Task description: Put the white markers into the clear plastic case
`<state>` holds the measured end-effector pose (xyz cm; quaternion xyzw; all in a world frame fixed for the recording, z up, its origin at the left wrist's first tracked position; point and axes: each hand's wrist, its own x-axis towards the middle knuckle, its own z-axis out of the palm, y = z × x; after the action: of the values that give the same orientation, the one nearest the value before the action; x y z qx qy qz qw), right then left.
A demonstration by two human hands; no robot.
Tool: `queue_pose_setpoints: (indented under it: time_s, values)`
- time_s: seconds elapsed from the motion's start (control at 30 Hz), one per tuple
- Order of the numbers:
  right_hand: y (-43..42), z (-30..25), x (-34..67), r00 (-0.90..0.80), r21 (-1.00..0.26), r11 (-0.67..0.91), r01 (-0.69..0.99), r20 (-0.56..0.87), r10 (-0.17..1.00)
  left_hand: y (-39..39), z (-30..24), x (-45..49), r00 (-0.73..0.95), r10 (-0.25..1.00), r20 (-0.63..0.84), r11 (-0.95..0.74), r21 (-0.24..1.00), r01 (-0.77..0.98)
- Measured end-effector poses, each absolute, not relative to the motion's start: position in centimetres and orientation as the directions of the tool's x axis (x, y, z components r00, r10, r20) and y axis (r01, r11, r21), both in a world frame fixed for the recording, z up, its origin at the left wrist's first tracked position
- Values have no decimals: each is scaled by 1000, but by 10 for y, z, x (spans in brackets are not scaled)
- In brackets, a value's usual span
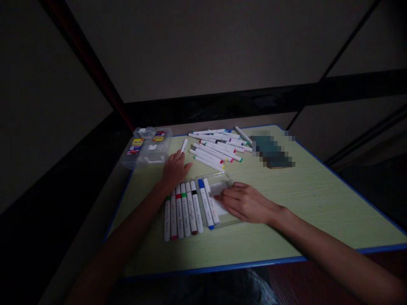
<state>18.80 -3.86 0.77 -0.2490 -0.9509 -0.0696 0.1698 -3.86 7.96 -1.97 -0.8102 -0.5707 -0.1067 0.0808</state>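
Observation:
My left hand [174, 168] is closed on a white marker [184, 146] that sticks up past its fingers, with the thumb out to the side. Just below it, several white markers [181, 212] with coloured bands lie side by side in the left part of a clear plastic case. In the right part [233, 221] of the case are two more, a blue-capped marker [206, 205] and a white marker [211, 202]. My right hand [243, 202] rests over that part, fingers curled and close together, fingertips near a white card [219, 192]. Whatever they may grip is hidden.
A loose pile of white markers [216, 150] with coloured ends covers the table's far middle. To its left stands a clear plastic box [154, 148] with colourful labels. A blurred-out dark green object [271, 150] lies at the right. The table [318, 203] has a blue edge.

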Motion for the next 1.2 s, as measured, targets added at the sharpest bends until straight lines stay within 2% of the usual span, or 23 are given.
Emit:
queue_pose_setpoints:
  time_s: [0.33, 0.8, 1.2]
  values:
    - [-39, 8, 188, -818, 33, 859, 510, 328, 473, 85, -29, -41, 342, 898, 277, -369, 52, 928]
    - [-39, 8, 189, -830, 46, 864, 502, 308, 466, 85, -28, -42, 372, 883, 286, -405, 62, 912]
    - [-40, 8, 189, -834, -20, 860, 511, 230, 501, 82, -19, -39, 336, 870, 362, -427, 212, 879]
